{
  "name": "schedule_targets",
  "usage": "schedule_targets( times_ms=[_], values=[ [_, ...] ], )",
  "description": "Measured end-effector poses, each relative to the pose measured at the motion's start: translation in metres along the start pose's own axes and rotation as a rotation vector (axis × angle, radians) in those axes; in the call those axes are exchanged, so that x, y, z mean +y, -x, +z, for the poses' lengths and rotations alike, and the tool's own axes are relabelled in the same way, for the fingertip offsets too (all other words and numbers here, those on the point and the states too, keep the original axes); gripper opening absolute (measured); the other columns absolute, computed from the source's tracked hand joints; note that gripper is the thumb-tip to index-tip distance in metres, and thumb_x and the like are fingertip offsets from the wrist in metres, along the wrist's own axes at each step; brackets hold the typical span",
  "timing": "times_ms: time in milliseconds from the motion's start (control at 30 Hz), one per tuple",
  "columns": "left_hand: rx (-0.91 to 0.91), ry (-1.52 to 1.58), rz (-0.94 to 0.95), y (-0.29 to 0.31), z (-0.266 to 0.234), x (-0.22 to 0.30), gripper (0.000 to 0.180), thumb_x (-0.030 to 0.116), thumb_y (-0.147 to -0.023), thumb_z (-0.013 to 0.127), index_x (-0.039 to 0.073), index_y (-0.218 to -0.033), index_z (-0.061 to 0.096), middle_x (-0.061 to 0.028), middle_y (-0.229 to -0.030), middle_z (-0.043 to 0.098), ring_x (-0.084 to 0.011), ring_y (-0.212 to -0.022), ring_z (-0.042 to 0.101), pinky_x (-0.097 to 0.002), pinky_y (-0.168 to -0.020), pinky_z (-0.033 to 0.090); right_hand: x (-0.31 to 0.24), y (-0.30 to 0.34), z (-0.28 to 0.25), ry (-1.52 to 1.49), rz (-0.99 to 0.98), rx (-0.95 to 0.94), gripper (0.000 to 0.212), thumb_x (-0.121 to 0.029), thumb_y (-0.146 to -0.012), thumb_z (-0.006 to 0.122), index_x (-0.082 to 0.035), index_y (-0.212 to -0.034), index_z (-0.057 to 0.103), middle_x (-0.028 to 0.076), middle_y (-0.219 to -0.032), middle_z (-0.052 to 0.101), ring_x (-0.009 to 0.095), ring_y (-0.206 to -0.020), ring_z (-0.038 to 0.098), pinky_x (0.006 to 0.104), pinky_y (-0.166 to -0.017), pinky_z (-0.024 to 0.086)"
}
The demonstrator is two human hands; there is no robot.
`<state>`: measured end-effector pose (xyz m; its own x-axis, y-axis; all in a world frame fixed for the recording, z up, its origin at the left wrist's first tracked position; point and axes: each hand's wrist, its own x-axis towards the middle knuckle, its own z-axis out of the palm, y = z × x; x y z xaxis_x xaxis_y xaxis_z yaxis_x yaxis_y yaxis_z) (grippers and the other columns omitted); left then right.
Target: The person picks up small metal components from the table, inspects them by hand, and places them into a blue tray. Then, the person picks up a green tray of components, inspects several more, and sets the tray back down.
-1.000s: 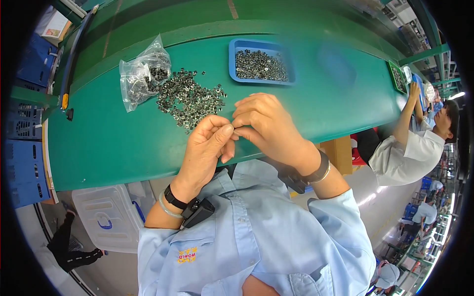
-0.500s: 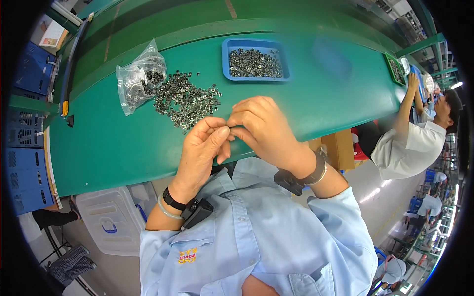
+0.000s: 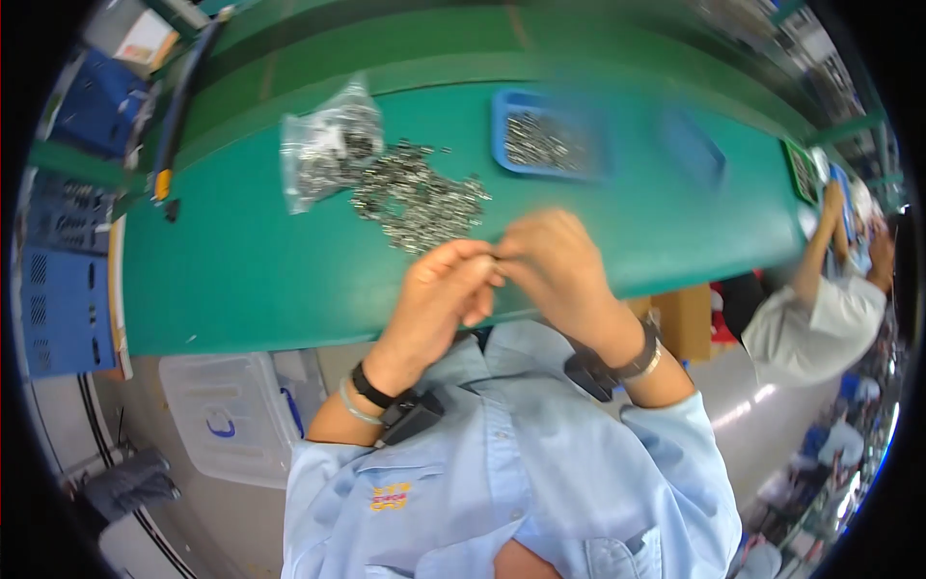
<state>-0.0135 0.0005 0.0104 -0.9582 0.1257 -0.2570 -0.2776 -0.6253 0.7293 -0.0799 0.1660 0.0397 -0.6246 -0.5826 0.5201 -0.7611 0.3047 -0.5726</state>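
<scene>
In front of my chest, over the near edge of the green table, my left hand and my right hand meet at the fingertips. Both are closed in a pinch; whatever sits between them is too small and blurred to name. Just beyond my left hand lies a loose pile of small shiny metal parts. A clear plastic bag with more of these parts touches the pile's far left side. Farther right, a blue tray holds many small metal pieces.
A blurred blue flat shape lies right of the tray. At the far right a co-worker reaches toward a green tray. Below the table stand a clear lidded box and a cardboard box. Blue crates stand at left.
The whole view has shifted, so the table and its contents appear farther right, with more blur. My hands stay joined at the fingertips, in nearly the same pose.
</scene>
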Motion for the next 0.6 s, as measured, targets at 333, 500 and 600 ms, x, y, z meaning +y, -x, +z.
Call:
schedule_targets(
  times_ms=[333,500,600],
  values=[
    [-0.064,0.036,-0.039,0.005,-0.008,-0.007,0.018,0.017,-0.096,0.053,0.003,-0.107,0.056,-0.0046,-0.086,0.061,-0.0075,-0.059,0.052,-0.0196,-0.047,0.039,-0.008,0.002,0.004,0.014,-0.034,-0.022,0.022,-0.003,-0.070,0.073,-0.007,-0.087,0.060,0.008,-0.086,0.058,0.028,-0.081,0.056,0.0380,-0.073,0.043],
    [-0.058,0.031,0.012,0.009,-0.011,-0.010,0.019,0.018,-0.097,0.052,0.003,-0.107,0.056,-0.0040,-0.086,0.059,-0.0073,-0.059,0.051,-0.0196,-0.047,0.038,-0.009,0.007,0.006,-0.007,0.006,0.009,0.022,-0.001,-0.068,0.073,-0.007,-0.085,0.060,0.007,-0.084,0.059,0.027,-0.078,0.056,0.0372,-0.070,0.043],
    [-0.098,0.075,-0.008,0.004,-0.008,-0.012,0.020,0.019,-0.097,0.052,0.003,-0.107,0.055,-0.0035,-0.085,0.059,-0.0072,-0.060,0.051,-0.0193,-0.048,0.038,-0.009,0.007,0.007,-0.017,0.002,0.039,0.022,0.000,-0.068,0.073,-0.007,-0.084,0.060,0.007,-0.084,0.059,0.026,-0.077,0.056,0.0369,-0.069,0.044]
  ],
)
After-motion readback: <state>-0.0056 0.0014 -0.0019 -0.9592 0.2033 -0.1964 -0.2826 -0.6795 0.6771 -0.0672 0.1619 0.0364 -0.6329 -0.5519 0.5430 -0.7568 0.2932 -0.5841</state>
